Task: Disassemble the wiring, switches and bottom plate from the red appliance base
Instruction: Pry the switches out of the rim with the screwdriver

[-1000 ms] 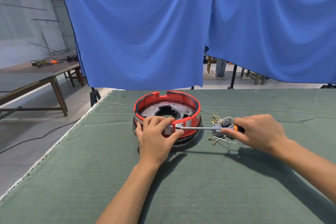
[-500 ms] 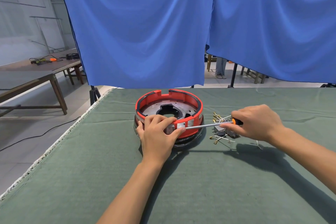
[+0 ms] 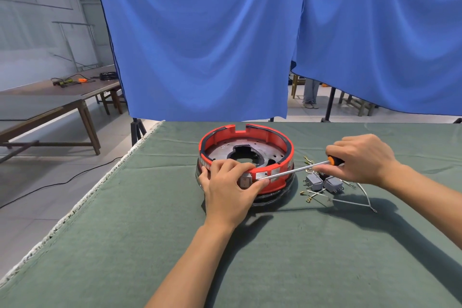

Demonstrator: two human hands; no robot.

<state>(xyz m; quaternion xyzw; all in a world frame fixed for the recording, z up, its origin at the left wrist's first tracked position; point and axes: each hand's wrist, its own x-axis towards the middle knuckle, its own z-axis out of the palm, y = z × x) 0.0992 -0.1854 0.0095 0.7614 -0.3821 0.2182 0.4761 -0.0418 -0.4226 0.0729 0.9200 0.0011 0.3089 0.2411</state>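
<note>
The red appliance base (image 3: 272, 135) is a round ring on the green cloth table (image 3: 150, 245), with a grey metal bottom plate (image 3: 225, 151) inside it. My left hand (image 3: 228, 186) grips the ring's near wall, fingers over the rim. My right hand (image 3: 362, 157) holds a screwdriver (image 3: 297, 170) with an orange and black handle. Its shaft slants down left, and its tip meets the ring's outer wall by my left thumb. Two grey switches (image 3: 322, 182) with loose white wires (image 3: 350, 201) lie on the cloth right of the base.
Blue curtains (image 3: 200, 45) hang behind the table's far edge. The table's left edge (image 3: 82, 202) has a white fringe, with floor and a black cable beyond. Wooden tables (image 3: 50, 105) stand at far left. A person's legs (image 3: 310, 94) show under the curtains.
My right hand has risen and tilted the screwdriver, so the handle sits higher than the tip. The base has tipped slightly under my left hand. The switches and wires are more exposed.
</note>
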